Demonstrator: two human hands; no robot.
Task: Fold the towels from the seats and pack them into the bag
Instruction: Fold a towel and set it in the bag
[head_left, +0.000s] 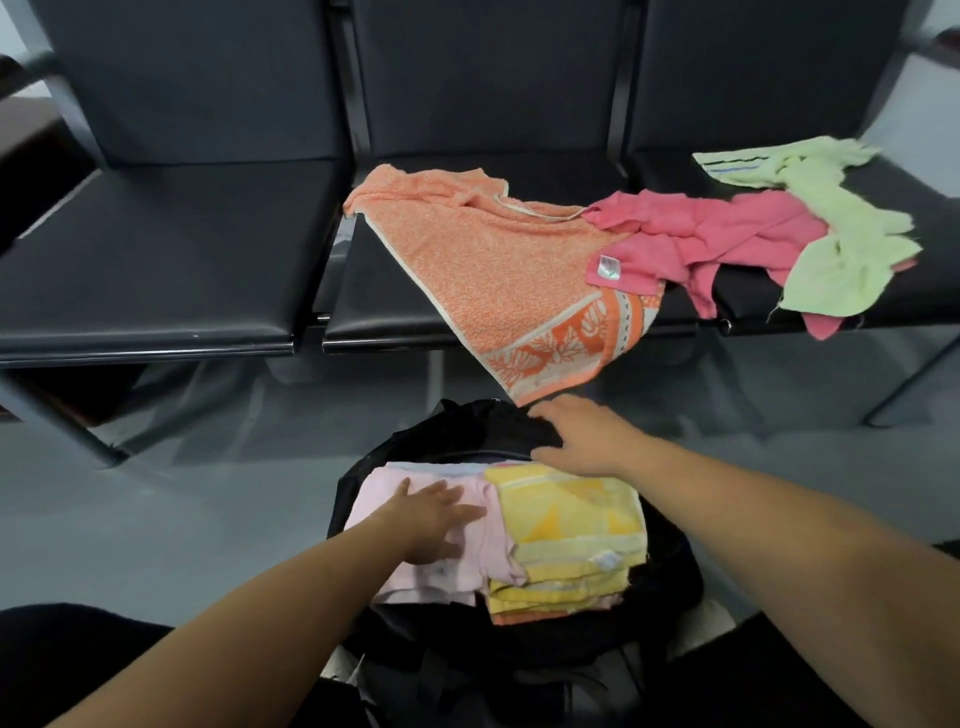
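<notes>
Left hand lies flat, fingers straight, pressing the folded pale pink towel down into the black bag; right hand grips the bag's far rim, holding it open. Packing step, I'd say, beside a folded yellow towel. Next call: fetch the orange towel hanging off the middle seat. Three loose towels on three seats: orange, deep pink towel, green towel.

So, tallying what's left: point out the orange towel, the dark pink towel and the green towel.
orange towel (483, 260): head view, its speckled middle.
dark pink towel (717, 228): head view, its crumpled middle.
green towel (836, 270): head view, its lower fold.
</notes>
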